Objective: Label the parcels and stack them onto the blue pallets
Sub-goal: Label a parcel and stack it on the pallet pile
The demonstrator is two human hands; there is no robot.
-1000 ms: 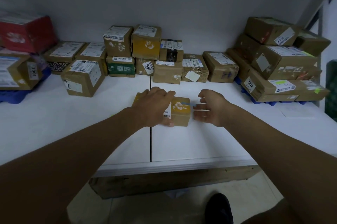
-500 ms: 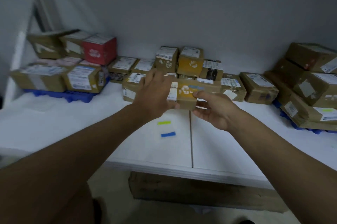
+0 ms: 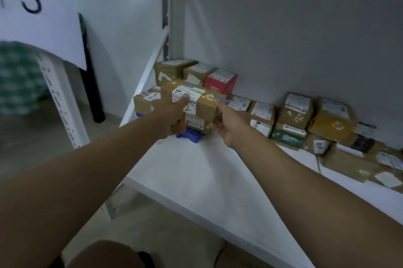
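Two hands carried one brown parcel over the blue pallet at the tabletop's far left corner: left hand gripped its near end, thumb on the label, right hand cupped the other end. Bare tabletop lay open along the near edge.

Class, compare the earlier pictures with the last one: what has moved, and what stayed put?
The brown parcel left the white shelf middle: both hands took hold, lifted it, and carried it left to the stack on the blue pallet. Left hand and right hand still grip it. The other parcels stayed put.
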